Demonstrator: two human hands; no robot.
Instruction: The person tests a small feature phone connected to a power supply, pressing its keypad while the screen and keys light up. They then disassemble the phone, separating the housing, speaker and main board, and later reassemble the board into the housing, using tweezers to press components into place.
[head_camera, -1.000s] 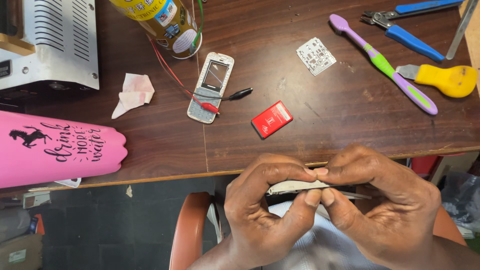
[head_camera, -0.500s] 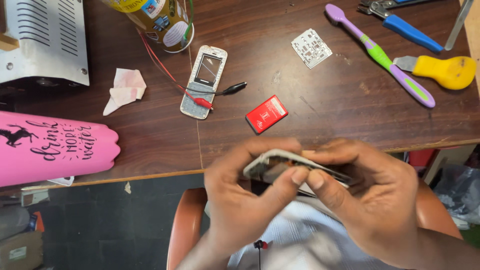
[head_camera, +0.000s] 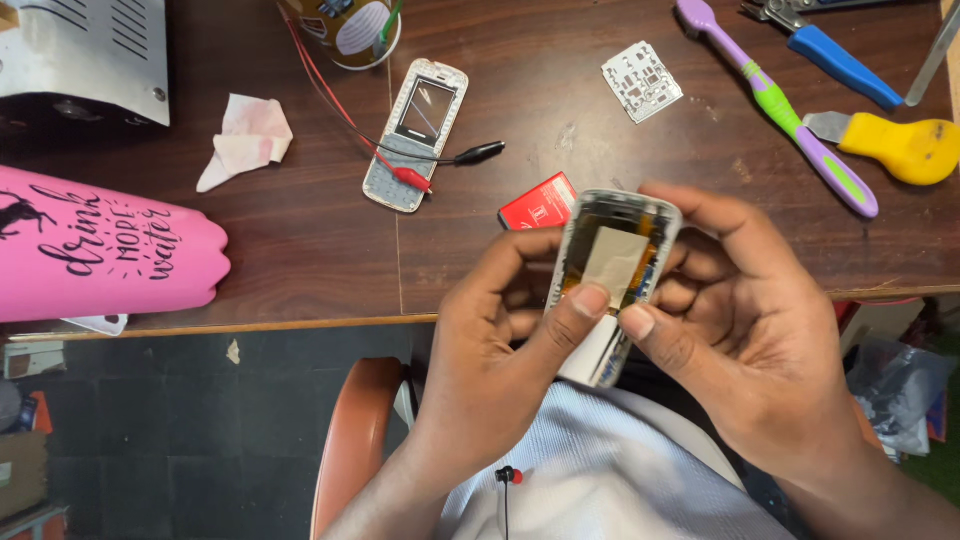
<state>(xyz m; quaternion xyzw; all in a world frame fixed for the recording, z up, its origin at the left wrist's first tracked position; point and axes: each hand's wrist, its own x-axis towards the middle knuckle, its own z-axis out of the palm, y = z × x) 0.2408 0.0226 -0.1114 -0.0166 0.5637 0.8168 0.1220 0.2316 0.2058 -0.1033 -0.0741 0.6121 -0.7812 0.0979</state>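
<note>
Both hands hold an opened mobile phone body (head_camera: 612, 262) upright over the table's front edge, its inner side with a pale metal shield and orange parts facing me. My left hand (head_camera: 500, 330) grips its left side with the thumb on the lower face. My right hand (head_camera: 740, 320) grips the right side, thumb beside the left thumb. A red battery (head_camera: 536, 205) lies on the table just behind the phone. The phone's front cover (head_camera: 416, 133) lies further back with red and black clip leads (head_camera: 440, 165) across it.
A pink bottle (head_camera: 100, 250) lies at the left edge. A crumpled tissue (head_camera: 245, 140), a jar (head_camera: 345, 28), a keypad sheet (head_camera: 641, 80), a purple-green toothbrush (head_camera: 780, 105), blue-handled pliers (head_camera: 830, 50) and a yellow-handled tool (head_camera: 890, 145) rest on the brown table (head_camera: 300, 260).
The phone body has been turned from edge-on and flat to upright, its inner face now toward me, and both hands have lifted it up over the table edge.
</note>
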